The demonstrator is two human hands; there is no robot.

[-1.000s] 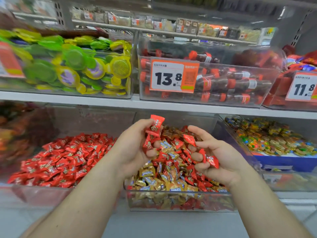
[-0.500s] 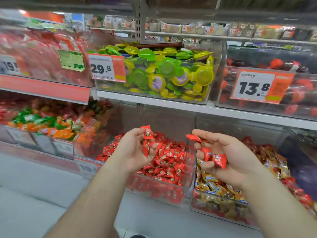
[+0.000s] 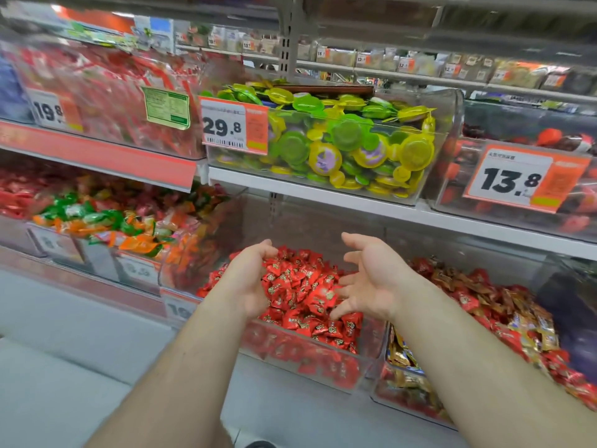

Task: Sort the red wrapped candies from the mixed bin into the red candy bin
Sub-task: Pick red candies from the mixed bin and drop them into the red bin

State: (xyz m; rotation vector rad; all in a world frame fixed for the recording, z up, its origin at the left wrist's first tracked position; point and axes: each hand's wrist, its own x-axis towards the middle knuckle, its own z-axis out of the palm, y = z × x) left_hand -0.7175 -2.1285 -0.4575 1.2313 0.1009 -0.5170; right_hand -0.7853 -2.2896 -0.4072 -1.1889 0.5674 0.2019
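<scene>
Hovering over the red candy bin (image 3: 361, 367), both hands — left hand (image 3: 248, 282), right hand (image 3: 371, 279) — now spread, fingers released, candies gone.

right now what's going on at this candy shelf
A person is sorting red wrapped candies at a shop shelf. Both hands are over the red candy bin: the left hand is cupped just above the pile with nothing visibly held, and the right hand is spread open and empty. The mixed bin of red and gold candies sits to the right.

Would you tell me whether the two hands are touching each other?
Apart: the head view shows red candies between the left hand and the right hand.
</scene>
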